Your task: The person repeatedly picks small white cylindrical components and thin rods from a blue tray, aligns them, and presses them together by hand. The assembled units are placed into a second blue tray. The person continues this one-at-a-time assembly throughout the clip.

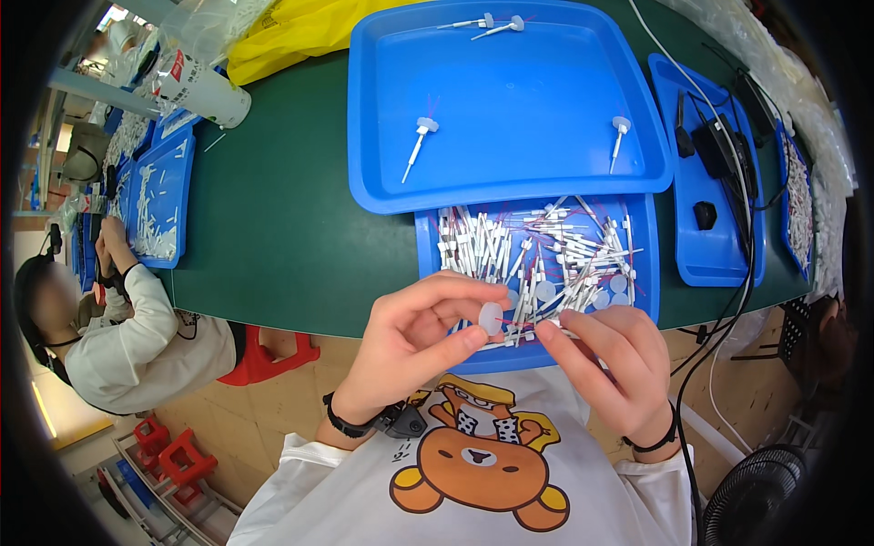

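Left hand [410,332]: pinching white disc [490,318], just below frame centre, over lower blue tray [421,250] | right hand [624,355]: fingertips meet red wire [517,324], grip unclear | judgement: light pinch, wire unstrained, would suit best

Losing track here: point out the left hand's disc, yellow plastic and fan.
Disc [491,318], head view: flat face.
Yellow plastic [296,41], head view: crumpled middle.
Fan [757,496], head view: ribbed guard.

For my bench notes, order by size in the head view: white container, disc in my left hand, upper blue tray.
1. Upper blue tray
2. White container
3. Disc in your left hand
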Motion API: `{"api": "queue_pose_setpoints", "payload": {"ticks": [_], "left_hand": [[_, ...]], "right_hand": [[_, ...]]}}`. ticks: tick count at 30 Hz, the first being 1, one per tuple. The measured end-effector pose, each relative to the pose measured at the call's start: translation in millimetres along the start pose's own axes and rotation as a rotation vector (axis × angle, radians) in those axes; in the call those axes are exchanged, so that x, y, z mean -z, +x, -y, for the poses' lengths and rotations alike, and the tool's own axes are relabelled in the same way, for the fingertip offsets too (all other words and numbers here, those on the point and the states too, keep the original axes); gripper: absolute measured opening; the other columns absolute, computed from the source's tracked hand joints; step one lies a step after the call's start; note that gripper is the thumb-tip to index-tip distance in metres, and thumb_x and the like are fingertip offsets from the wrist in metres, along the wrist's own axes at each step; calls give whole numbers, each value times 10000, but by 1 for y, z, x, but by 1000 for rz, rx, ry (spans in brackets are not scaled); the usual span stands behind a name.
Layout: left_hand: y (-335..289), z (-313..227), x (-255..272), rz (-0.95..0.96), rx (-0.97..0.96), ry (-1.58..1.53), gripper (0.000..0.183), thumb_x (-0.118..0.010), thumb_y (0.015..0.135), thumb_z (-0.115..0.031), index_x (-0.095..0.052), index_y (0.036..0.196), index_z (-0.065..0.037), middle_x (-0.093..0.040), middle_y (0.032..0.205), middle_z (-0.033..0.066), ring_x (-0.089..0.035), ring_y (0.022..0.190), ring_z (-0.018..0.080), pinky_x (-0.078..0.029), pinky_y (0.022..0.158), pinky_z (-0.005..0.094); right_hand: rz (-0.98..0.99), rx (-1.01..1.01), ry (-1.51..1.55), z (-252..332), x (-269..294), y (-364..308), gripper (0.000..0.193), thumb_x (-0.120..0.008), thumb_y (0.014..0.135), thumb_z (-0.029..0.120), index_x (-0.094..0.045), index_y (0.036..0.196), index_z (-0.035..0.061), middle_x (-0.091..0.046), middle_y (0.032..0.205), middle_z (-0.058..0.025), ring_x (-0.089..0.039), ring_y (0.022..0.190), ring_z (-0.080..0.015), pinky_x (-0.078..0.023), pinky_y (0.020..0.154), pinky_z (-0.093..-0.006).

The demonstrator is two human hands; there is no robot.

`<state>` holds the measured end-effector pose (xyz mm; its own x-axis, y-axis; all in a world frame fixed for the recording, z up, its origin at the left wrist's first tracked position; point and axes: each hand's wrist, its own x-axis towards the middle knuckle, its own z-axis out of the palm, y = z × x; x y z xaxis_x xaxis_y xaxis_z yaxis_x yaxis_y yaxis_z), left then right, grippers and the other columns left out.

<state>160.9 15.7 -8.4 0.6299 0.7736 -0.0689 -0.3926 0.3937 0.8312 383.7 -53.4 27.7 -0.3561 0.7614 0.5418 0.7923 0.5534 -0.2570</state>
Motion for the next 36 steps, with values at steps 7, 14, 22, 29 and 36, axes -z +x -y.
{"api": "queue_pose_setpoints", "payload": {"ticks": [7, 14, 22, 29, 36], "left_hand": [[2, 6, -1, 26, 58, -9, 296, -671, 919, 69, -642, 1213, 60, -677, 1196, 136, -655, 1092, 182, -543, 928, 328], [5, 7, -7, 40, -129, 287, 285, -791, 811, 53, -728, 1088, 22, -729, 1114, 141, -689, 1030, 202, -545, 892, 318], [5, 6, -6, 80, -288, 641, 255, -802, 754, 88, -752, 1001, 49, -731, 1003, 192, -731, 908, 266, -604, 784, 349], [-1, 10, -4, 125, -168, 552, 248, -798, 769, 53, -757, 1013, 38, -743, 985, 167, -739, 900, 266, -601, 775, 337], [7, 6, -9, -300, -274, 1138, 266, -744, 858, -77, -707, 1116, -21, -666, 1175, 109, -625, 1064, 252, -459, 919, 369]], "right_hand": [[-4, 113, -95, 1, 5, 3, 316, -709, 701, 89, -765, 999, 2, -697, 965, -110, -655, 839, -222, -539, 666, -334], [18, -49, 126, 1, -3, -5, 351, -747, 738, 69, -701, 1052, -82, -680, 896, -128, -654, 770, -246, -536, 610, -323], [203, -374, 534, 2, 2, -3, 175, -742, 851, 12, -701, 1002, -67, -680, 805, -139, -653, 687, -211, -520, 572, -286], [382, -1237, 1478, 0, 3, -5, 153, -653, 985, 74, -720, 1052, -46, -727, 804, -101, -663, 666, -112, -537, 582, -251], [-119, -977, 986, -45, -11, 26, 219, -697, 955, 107, -700, 1110, -48, -734, 818, -101, -657, 661, -118, -524, 597, -262]]}}
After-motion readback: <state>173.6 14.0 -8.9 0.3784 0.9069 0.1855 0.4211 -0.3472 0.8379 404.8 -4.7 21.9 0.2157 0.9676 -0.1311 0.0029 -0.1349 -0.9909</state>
